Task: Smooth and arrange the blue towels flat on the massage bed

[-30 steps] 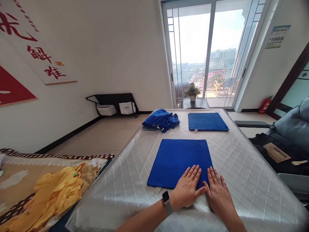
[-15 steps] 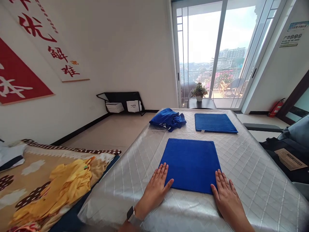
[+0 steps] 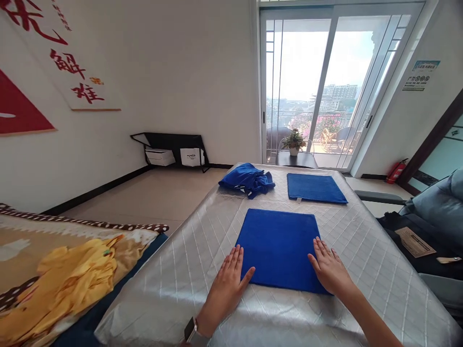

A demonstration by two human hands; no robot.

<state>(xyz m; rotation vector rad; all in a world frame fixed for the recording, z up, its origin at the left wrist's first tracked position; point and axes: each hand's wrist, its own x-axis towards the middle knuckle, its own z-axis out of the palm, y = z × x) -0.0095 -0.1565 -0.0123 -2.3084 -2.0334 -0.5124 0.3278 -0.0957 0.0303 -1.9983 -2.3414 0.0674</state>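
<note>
A folded blue towel (image 3: pixel 280 246) lies flat on the silver quilted table cover (image 3: pixel 361 250) in front of me. My left hand (image 3: pixel 227 282) rests flat at the towel's near left corner, fingers stretched out, thumb on the cloth. My right hand (image 3: pixel 329 270) lies flat on the towel's near right corner, fingers spread. Neither hand holds anything. Farther back lie a second folded blue towel (image 3: pixel 315 188) and a crumpled heap of blue towels (image 3: pixel 248 179).
To the left, a patterned blanket (image 3: pixel 54 236) carries a yellow cloth (image 3: pixel 68 284). A grey chair (image 3: pixel 434 212) with a brown card stands at the right. Beyond the table are a small stand with a potted plant (image 3: pixel 293 140) and glass sliding doors.
My hands went from side by side at the towel's near edge to its two near corners. Since then the right hand has slid onto the cloth.
</note>
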